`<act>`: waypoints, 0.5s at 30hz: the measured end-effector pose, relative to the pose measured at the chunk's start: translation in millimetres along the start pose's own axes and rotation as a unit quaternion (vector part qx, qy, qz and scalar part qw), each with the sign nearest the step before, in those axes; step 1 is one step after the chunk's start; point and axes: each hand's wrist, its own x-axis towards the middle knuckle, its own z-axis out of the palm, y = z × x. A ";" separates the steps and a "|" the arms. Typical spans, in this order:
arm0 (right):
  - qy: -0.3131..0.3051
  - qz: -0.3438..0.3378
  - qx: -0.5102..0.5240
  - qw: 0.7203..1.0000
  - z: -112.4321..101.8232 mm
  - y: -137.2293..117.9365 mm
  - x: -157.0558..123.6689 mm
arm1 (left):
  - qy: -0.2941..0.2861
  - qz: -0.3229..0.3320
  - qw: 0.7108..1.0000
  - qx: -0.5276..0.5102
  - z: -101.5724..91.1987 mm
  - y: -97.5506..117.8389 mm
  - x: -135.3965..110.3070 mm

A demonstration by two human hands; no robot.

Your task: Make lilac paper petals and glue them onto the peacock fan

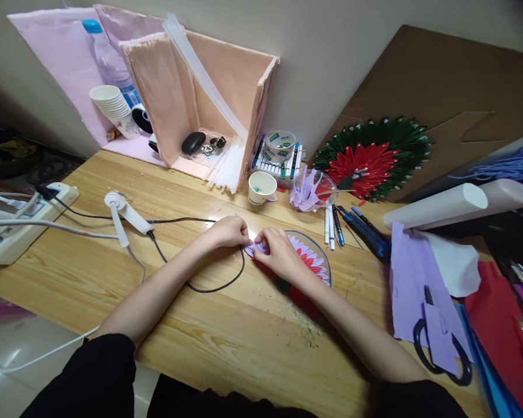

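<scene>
Left hand (pixel 230 232) and right hand (pixel 281 252) pinch petals (pixel 256 249) (purple).

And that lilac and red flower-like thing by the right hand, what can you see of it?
The flower-like piece has narrow lilac petals fanned outside red petals; a dark blue edge curves around its far side. The petals look like paper or cloth; I can't tell which. It appears to lie on the wooden table, partly hidden by the right hand and forearm. Whether the forearm touches it, or the lilac bit in that hand belongs to it, isn't clear.
</scene>
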 end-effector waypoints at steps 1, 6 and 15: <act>-0.001 0.002 0.003 1.000 0.0 0.2 0.1 | 0.002 0.000 1.000 0.005 0.4 0.4 0.0; -0.002 0.015 0.004 1.000 0.6 -0.8 1.0 | 0.004 0.003 1.000 0.009 0.9 -1.5 1.0; -0.010 0.004 0.021 1.000 -3.4 0.2 0.1 | 0.020 -0.014 0.999 0.029 -2.5 0.4 -0.8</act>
